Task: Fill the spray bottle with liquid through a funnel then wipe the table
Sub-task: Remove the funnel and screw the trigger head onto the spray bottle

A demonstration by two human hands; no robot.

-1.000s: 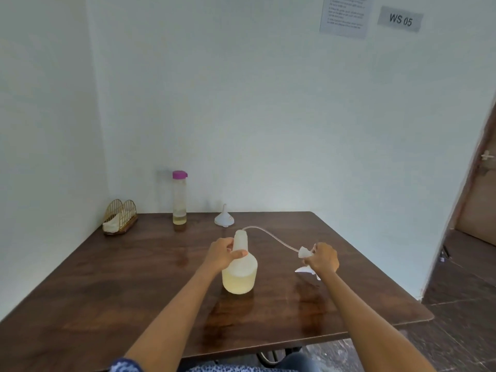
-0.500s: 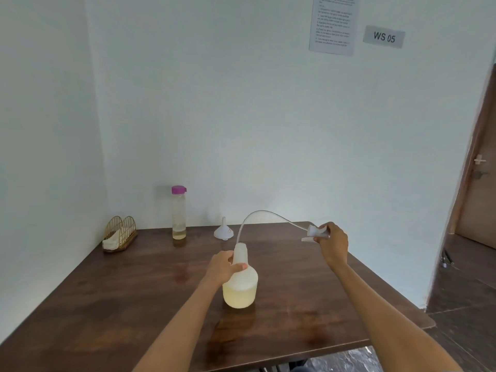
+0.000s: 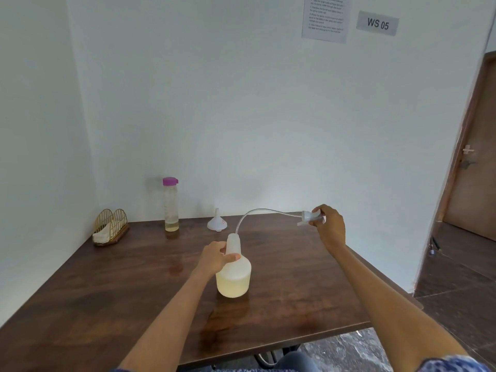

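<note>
A white translucent spray bottle [image 3: 234, 277] stands on the brown table [image 3: 107, 285], holding pale yellow liquid in its lower part. My left hand [image 3: 214, 257] grips its neck. My right hand [image 3: 328, 226] holds the white spray head [image 3: 308, 217] in the air to the right, above the table's far right edge. The head's thin clear tube [image 3: 257, 212] arcs from it down into the bottle's mouth. A white funnel [image 3: 217, 224] sits mouth-down behind the bottle. A tall clear bottle with a purple cap [image 3: 171, 205] stands at the back with a little liquid at its bottom.
A gold wire holder [image 3: 111, 229] with a white cloth in it sits at the table's back left corner. White walls close off the left and back. The table's right edge drops to a dark floor with a brown door [image 3: 472, 167] beyond.
My right hand has lifted the spray head off the table and raised it up and to the right, drawing the tube into a high arc. My left hand stays on the bottle's neck.
</note>
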